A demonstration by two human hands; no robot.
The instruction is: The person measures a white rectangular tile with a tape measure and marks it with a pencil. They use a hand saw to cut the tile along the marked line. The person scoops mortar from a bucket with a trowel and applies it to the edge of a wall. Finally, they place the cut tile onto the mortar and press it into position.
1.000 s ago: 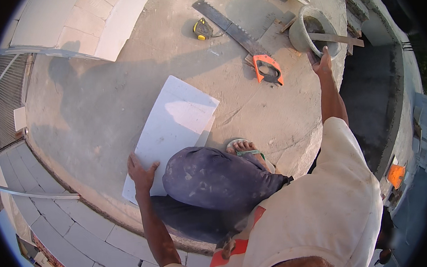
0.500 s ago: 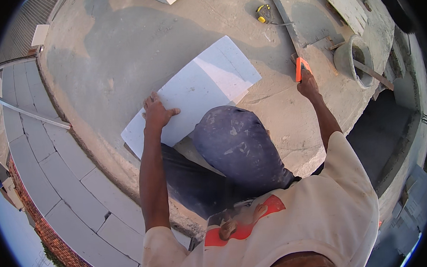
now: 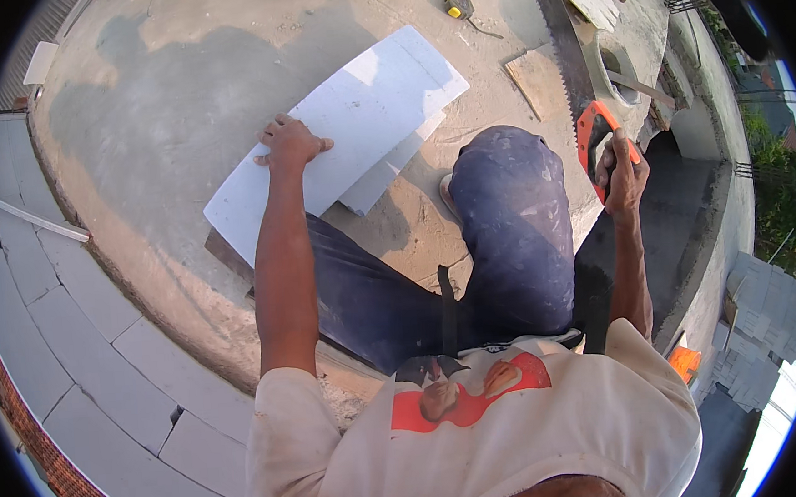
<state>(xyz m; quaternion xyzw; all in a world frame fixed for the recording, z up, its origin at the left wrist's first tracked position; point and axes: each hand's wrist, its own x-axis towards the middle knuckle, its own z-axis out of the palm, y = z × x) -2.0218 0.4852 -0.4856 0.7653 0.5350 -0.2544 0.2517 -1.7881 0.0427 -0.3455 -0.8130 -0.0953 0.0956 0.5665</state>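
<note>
A: Grip?
B: Left hand (image 3: pixel 291 144) rests on a pale grey-white, rectangular, smooth-faced block (image 3: pixel 371 100), fingers spread, closed round nothing. Right hand (image 3: pixel 626 175) curls round the orange plastic-looking handle (image 3: pixel 585 144) of a long, dark metal, coarse-toothed saw (image 3: pixel 574 65). Some fingers hidden inside the handle; cannot tell how tight.
A: Block's position?
B: Left of centre, slanting from near left to far right, well apart from the saw. A smaller pale slab (image 3: pixel 372 194) juts from under its right side; the remainder is covered.
A: What else is lost?
B: Saw's far end, cut off by the view. Left forearm (image 3: pixel 283 274) covers part of the block's near end. Round grey bucket (image 3: pixel 599 72) sits just right of the blade, contents hard to make out. Whether the blade touches the floor, cannot tell.
A: Edges, room?
B: Grey concrete floor (image 3: pixel 140 200) spreads widest left and far of the block, bounded left by pale block masonry (image 3: pixel 104 358). Dark recess (image 3: pixel 664 209) opens beside the right forearm (image 3: pixel 630 271). A dusty blue-trousered knee (image 3: pixel 515 196) narrows the space between block and saw.
</note>
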